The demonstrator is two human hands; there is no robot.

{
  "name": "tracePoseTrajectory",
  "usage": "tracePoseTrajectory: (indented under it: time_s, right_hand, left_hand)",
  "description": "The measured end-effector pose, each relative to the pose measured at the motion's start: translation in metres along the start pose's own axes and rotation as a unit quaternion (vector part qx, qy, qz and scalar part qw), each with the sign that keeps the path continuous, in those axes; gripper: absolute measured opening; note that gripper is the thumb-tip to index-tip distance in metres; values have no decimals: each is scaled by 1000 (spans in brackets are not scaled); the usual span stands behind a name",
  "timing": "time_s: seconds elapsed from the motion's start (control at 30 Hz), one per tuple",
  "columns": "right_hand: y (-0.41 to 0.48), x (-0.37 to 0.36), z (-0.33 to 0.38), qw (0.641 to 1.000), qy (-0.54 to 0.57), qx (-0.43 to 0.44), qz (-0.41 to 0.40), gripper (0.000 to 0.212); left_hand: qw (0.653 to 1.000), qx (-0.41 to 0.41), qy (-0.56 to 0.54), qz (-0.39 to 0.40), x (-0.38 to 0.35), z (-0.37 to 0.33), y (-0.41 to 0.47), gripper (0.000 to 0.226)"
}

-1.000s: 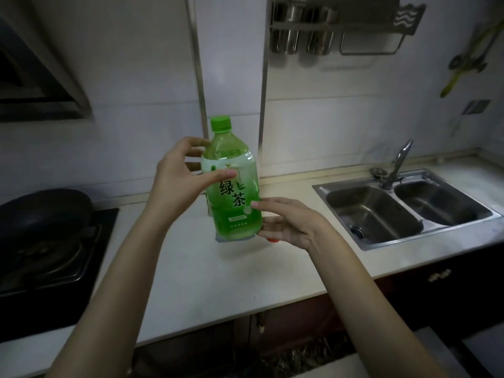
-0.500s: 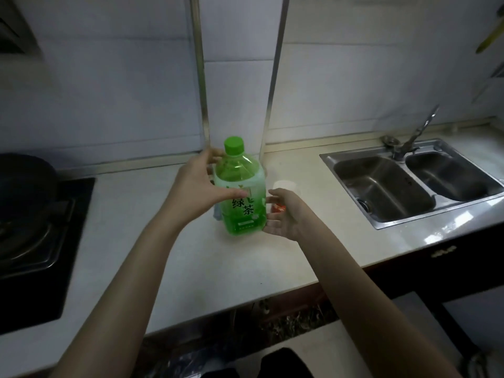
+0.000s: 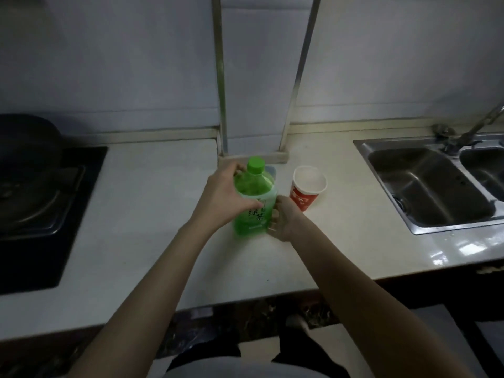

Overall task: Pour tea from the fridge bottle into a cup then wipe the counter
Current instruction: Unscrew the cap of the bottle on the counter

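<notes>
A green tea bottle (image 3: 253, 203) with a green cap stands upright on the white counter (image 3: 152, 208), cap on. My left hand (image 3: 221, 195) grips its upper body from the left, fingers curled round the back. My right hand (image 3: 282, 219) holds the lower right side of the bottle, fingers curled against it. A red paper cup (image 3: 306, 186) with a white inside stands upright just to the right of the bottle, apart from both hands. A pale blue thing (image 3: 271, 170) shows behind the bottle's neck, mostly hidden.
A double steel sink (image 3: 425, 186) with a tap (image 3: 474, 129) lies to the right. A black stove (image 3: 41, 208) with a dark pan (image 3: 27, 140) is on the left. Two metal strips run down the tiled wall (image 3: 381, 64) behind. The counter's front edge (image 3: 245, 296) is near me.
The bottle has come down from mid-air and now stands on the counter. My view has tilted downward, and the red cup has come into sight beside the bottle.
</notes>
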State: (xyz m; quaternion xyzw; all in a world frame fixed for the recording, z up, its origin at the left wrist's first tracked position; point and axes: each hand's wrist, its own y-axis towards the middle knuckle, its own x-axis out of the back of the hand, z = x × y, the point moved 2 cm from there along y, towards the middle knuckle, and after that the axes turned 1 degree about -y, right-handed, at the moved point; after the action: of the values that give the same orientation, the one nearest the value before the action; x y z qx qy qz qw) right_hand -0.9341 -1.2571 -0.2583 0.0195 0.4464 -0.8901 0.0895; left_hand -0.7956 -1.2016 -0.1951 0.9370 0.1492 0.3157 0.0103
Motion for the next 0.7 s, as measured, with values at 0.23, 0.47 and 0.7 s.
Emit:
tracePoseTrajectory:
  time_s: [0.23, 0.47, 0.7]
  right_hand:
    - [19, 18, 7, 996, -29, 35, 75, 36]
    - [5, 24, 62, 937, -130, 323, -20, 22]
    - [-29, 2, 108, 542, -644, 493, -218, 36]
  left_hand:
    - [994, 61, 45, -81, -44, 14, 0, 70]
    - [995, 73, 28, -64, -61, 7, 13, 71]
    - [998, 61, 17, 14, -69, -15, 33, 60]
